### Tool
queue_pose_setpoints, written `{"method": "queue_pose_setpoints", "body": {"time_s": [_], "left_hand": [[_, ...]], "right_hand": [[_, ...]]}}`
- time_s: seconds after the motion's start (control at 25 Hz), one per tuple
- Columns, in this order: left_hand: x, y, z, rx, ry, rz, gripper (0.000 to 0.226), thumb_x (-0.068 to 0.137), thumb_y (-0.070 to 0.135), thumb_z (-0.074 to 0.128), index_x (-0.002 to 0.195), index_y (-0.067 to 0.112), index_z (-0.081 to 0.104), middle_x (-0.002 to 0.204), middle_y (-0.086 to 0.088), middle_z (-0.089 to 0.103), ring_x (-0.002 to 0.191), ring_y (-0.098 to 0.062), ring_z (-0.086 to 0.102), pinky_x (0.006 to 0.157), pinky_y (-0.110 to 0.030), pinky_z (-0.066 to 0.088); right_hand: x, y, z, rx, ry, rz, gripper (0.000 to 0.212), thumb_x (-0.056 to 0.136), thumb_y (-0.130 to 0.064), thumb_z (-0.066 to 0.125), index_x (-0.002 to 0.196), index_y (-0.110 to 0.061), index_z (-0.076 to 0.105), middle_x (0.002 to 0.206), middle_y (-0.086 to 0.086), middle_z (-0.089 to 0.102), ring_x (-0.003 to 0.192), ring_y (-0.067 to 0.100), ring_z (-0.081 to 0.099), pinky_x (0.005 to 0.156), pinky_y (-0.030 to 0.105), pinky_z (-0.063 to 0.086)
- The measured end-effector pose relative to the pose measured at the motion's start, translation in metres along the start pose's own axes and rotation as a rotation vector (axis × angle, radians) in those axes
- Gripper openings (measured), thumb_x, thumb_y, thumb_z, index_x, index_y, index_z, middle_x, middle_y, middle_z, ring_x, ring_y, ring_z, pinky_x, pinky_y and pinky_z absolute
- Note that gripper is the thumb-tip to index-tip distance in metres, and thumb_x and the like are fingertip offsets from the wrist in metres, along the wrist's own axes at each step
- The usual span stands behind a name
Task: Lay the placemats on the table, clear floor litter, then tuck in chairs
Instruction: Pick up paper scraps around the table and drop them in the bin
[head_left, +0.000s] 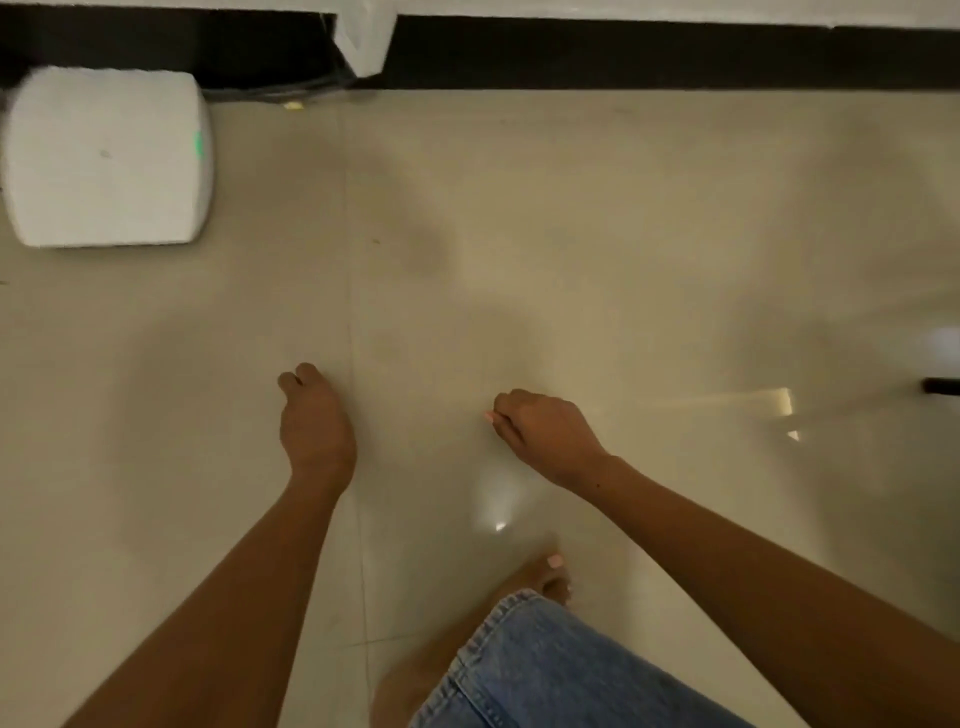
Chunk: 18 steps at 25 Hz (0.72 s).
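Note:
I look down at a beige tiled floor (571, 234). My left hand (317, 421) hangs over it with loosely curled fingers and nothing visible in it. My right hand (540, 431) hangs beside it, fingers curled under, thumb against them, and no object shows in it. A small yellowish scrap of litter (292, 105) lies on the floor by the black skirting (623, 52). A tiny dark speck (375, 240) lies on a tile further in. No placemat, table or chair seat is in view.
A white boxy device (106, 156) with a green light stands on the floor at the left. A white post (363, 41) meets the wall at the top. A dark bar (941, 387) pokes in at the right edge. My bare foot (550, 577) and denim hem are below.

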<state>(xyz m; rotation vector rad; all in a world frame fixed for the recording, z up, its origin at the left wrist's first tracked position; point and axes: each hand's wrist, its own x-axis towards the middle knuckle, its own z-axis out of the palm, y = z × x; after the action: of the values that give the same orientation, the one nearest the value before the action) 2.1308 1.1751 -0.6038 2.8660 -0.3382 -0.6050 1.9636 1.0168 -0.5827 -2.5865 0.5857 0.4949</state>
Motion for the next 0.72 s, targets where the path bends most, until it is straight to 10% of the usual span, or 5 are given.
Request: {"method": "queue_pose_setpoints", "body": {"time_s": [0.36, 0.56, 0.72], "left_hand": [[-0.212, 0.183, -0.104, -0.237, -0.637, 0.447, 0.022, 0.096, 0.004, 0.036, 0.105, 0.012, 0.055, 0.079, -0.005, 0.060, 0.065, -0.013, 0.052, 0.051, -0.010, 0.035], [-0.351, 0.234, -0.226, -0.096, -0.689, 0.696, 0.024, 0.094, 0.019, 0.040, 0.074, 0.031, 0.046, 0.064, 0.011, 0.054, 0.059, -0.003, 0.050, 0.073, -0.033, 0.045], [-0.500, 0.265, -0.347, 0.017, -0.815, 0.867, 0.031, 0.091, 0.023, 0.056, 0.063, 0.022, 0.042, 0.051, 0.005, 0.045, 0.058, -0.027, 0.051, 0.063, -0.037, 0.040]], "right_hand": [[-0.199, -0.012, -0.091, 0.414, 0.109, 0.656, 0.034, 0.101, -0.039, 0.032, 0.076, -0.017, 0.042, 0.071, -0.001, 0.050, 0.065, 0.020, 0.049, 0.054, 0.029, 0.031], [-0.351, -0.065, -0.204, 0.773, 0.333, 1.033, 0.042, 0.099, -0.043, 0.035, 0.077, -0.013, 0.055, 0.071, 0.001, 0.061, 0.068, 0.019, 0.058, 0.058, 0.027, 0.038], [-0.519, -0.112, -0.309, 0.850, 0.546, 1.217, 0.044, 0.099, -0.042, 0.036, 0.078, -0.009, 0.057, 0.072, 0.006, 0.061, 0.071, 0.024, 0.058, 0.060, 0.032, 0.036]]}}
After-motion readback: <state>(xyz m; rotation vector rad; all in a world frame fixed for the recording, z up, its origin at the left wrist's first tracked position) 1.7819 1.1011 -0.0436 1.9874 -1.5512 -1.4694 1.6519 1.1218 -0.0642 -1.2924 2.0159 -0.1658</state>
